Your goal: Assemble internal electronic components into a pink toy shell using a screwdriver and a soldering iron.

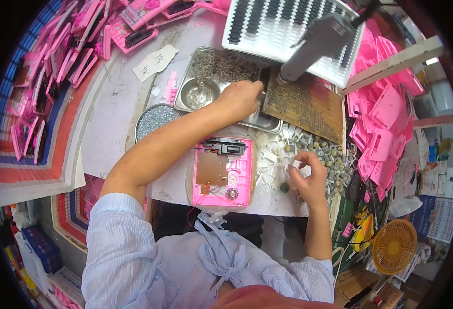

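In front of me lies an opened pink plastic casing (239, 193) with a brown circuit board (211, 169), a black part (231, 146), and thin wires. My left hand (242, 100) reaches across to the right side of a steel tray (189, 82). Its fingers are closed at the edge of a wooden board (309, 110); what they hold is hidden. My right hand (311, 177) pinches a small white plastic piece (296, 164) between thumb and finger. Beneath it spreads a heap of white plastic pieces (268, 154), with many small greyish parts (338, 170) alongside.
A round tin of small metal bits (157, 119) stands under my left forearm. Beyond the board is a white tray (249, 49) with rows of black parts, a grey tool arm (316, 46) hanging over it. Pink casings (386, 113) pile up right and far left.
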### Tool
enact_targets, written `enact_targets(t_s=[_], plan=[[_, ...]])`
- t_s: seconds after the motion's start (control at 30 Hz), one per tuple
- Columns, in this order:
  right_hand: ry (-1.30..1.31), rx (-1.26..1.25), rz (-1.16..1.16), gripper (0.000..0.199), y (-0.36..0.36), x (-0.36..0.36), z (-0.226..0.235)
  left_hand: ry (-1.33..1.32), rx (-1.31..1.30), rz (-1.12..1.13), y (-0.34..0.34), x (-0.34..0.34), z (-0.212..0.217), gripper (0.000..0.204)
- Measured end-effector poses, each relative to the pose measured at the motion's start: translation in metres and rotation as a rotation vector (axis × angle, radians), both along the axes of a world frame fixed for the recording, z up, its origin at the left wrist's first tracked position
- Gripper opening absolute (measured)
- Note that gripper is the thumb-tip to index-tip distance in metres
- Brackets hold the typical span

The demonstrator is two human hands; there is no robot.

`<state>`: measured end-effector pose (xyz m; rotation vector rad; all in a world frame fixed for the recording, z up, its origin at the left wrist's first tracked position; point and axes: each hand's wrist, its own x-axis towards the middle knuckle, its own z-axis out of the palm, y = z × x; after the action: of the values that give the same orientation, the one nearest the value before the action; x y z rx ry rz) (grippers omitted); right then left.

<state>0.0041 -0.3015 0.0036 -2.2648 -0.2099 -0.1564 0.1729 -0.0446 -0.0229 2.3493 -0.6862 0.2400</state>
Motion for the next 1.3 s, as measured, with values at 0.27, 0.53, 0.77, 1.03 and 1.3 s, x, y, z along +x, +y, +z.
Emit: enact_targets(t_s=[0.27,0.53,0.77,1.03,1.3], plan=[[0.014,0.385,0.025,0.026,0.05,-0.009,0.01,1.007,-0.897,-0.074,0.048,-0.065,0.044,0.02],[-0.206,0.374,0.333,0.03,0.097,-0.011,0.019,1.354,-1.479,-0.174,0.079,-0.16,0.018,0.008],[-0.304,0.082,0.486,0.036,0.09,-0.027,0.017,1.346,-1.403,-0.079,0.065,-0.191,0.01,0.008],[0.32,0.83,0.274,0.029,0.042,-0.091,-0.021,0.45,-0.208,-0.148,0.067,-0.199,0.029,0.022],[0.278,0.877,0.1,0.032,0.024,-0.084,-0.016,0.21,0.297,-0.171,0.019,-0.161,0.003,0.011]])
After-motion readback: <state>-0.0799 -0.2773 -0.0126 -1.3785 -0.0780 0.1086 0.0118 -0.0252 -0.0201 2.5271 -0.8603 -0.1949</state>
